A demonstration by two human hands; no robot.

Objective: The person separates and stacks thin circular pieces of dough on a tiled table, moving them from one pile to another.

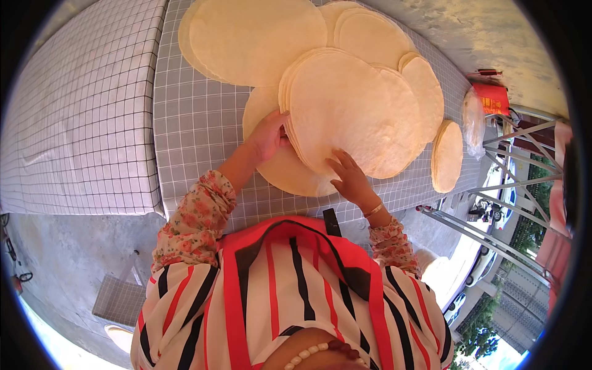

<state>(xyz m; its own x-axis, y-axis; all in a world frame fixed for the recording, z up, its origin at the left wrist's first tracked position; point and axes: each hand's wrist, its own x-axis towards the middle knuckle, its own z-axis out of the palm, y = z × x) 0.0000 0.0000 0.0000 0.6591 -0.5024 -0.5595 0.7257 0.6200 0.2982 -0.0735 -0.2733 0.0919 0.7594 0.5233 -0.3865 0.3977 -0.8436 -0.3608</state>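
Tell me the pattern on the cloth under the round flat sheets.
The cloth is grey with a thin white grid of small squares; the head view shows it best.

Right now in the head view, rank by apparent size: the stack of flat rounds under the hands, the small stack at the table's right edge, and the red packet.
1. Stack under the hands
2. Small stack
3. Red packet, partly hidden and farther off, so less sure

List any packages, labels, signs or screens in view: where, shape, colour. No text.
Red package: far right edge of the checked table, beyond the small stack of round flat sheets; flat, roughly rectangular, red-orange with yellowish print.
Clear plastic bag: just left of the red package; crumpled, see-through.
No signs or screens visible.
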